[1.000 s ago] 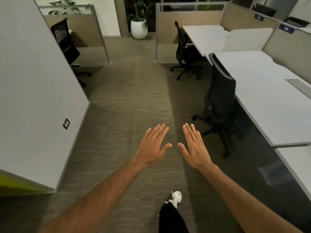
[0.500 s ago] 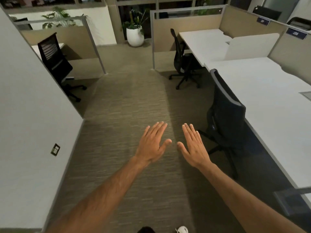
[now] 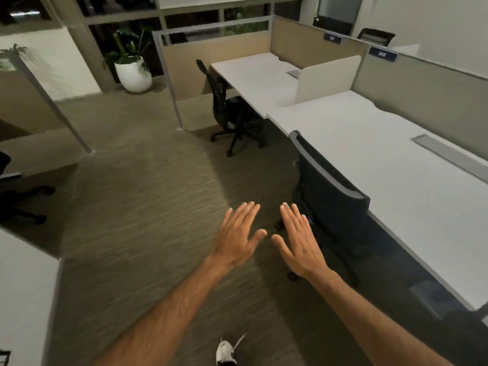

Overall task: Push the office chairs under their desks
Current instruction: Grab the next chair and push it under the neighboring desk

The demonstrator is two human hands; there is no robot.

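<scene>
The step in hand looks like the approach to the near chair, which stands just beside the near desk at the right, its seat seemingly partly under the edge and its back sticking out into the aisle. Next, both palms would need to meet that backrest and press it toward the desk. The left hand and right hand are stretched out ahead, side by side, palms down, fingers flat and spread, holding nothing. A far chair sits by the far desk.
</scene>
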